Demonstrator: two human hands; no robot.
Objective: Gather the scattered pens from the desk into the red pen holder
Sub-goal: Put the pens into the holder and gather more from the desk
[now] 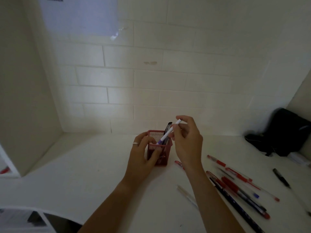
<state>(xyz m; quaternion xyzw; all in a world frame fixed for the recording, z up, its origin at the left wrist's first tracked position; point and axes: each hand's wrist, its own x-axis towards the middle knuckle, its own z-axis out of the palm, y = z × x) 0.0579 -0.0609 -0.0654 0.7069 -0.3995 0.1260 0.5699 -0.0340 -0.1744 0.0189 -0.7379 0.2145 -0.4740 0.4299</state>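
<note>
A red mesh pen holder (165,158) stands on the white desk near the back wall. My left hand (143,155) grips its left side. My right hand (186,140) pinches a white pen with a purple tip (168,134), tilted, its purple end inside the holder's mouth. A black pen (168,126) stands in the holder. Several red and dark pens (235,185) lie scattered on the desk to the right. One red pen (178,163) lies partly under my right wrist. A white pen (185,194) lies beside my right forearm.
A black bag (282,133) sits in the back right corner. A lone black pen (281,178) lies at the far right. A white side panel (25,98) walls the desk on the left. The brick wall stands just behind the holder.
</note>
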